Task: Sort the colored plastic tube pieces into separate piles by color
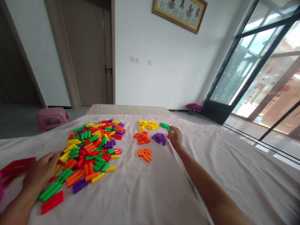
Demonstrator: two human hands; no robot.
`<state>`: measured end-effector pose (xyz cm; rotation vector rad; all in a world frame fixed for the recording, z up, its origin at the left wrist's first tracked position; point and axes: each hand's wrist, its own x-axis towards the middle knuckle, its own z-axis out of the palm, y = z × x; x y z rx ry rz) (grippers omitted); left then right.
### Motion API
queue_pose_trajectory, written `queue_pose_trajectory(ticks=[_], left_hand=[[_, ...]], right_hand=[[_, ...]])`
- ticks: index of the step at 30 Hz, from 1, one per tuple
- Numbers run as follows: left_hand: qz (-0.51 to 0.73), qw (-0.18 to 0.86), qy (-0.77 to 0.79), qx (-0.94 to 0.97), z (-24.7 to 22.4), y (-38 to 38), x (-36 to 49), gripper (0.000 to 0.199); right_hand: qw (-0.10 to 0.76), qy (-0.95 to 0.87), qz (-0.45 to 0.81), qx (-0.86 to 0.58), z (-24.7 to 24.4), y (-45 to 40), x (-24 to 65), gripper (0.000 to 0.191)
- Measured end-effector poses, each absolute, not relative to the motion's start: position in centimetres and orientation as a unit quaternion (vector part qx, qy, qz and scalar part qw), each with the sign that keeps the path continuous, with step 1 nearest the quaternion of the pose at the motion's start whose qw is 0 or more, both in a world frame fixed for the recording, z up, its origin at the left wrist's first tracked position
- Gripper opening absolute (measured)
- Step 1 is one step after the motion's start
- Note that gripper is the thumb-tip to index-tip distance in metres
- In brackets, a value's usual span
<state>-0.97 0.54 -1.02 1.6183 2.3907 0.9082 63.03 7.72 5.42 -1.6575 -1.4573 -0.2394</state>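
My left hand [42, 170] lies at the near left edge of a mixed pile of plastic building pieces [90, 153] in red, green, yellow, orange and purple. Its fingers stretch towards a yellow piece [63, 157]; their tips are partly hidden. Farther off, my right hand [175, 137] reaches down to the cloth, fingers closed around a small red plastic piece [172, 133], mostly covered by the hand. Green pieces [165, 125] lie right at its fingertips. Beside it are a purple group [159, 138], a yellow group [148, 125] and two orange groups [142, 137].
A pale, wrinkled cloth [145, 193] covers the table. At the far left edge lies a red plastic object [17, 167], partly cut off. Beyond the table stand a pink stool [52, 118], potted purple flowers [194, 107] and a glass door [250, 68].
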Motion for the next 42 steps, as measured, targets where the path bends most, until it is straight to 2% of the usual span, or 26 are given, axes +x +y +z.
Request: queue_pose_trajectory(ticks=[4, 10, 15, 20, 27, 32, 39, 42], left_hand=[[0.283, 0.121, 0.806, 0.506, 1.3, -0.4, 0.9, 0.055], [0.291, 0.136, 0.806, 0.497, 2.3, -1.0, 1.7, 0.053], [0.307, 0.132, 0.796, 0.505, 2.3, -1.1, 1.7, 0.051], [0.313, 0.138, 0.794, 0.503, 2.2, -1.0, 1.8, 0.051], [0.323, 0.150, 0.783, 0.510, 1.7, -0.8, 1.4, 0.048], [0.315, 0.151, 0.791, 0.501, 1.8, -0.8, 1.4, 0.049], [0.328, 0.146, 0.785, 0.504, 2.1, -1.0, 1.6, 0.047], [0.318, 0.139, 0.792, 0.502, 2.2, -1.0, 1.7, 0.048]], right_hand=[[0.477, -0.703, -0.051, -0.525, 6.7, 5.0, 55.5, 0.028], [0.337, -0.841, 0.086, -0.414, 6.7, 0.4, 43.1, 0.029], [0.251, -0.872, 0.095, -0.410, 5.8, 0.6, 37.8, 0.039], [0.220, -0.863, 0.102, -0.443, 5.6, 0.6, 36.2, 0.022], [0.233, -0.830, 0.082, -0.501, 5.3, -0.7, 36.5, 0.015], [0.228, -0.826, 0.055, -0.512, 5.2, -0.6, 36.7, 0.012], [0.220, -0.822, 0.100, -0.515, 5.5, -0.7, 37.1, 0.012], [0.243, -0.815, 0.118, -0.512, 5.6, -0.5, 37.3, 0.016]])
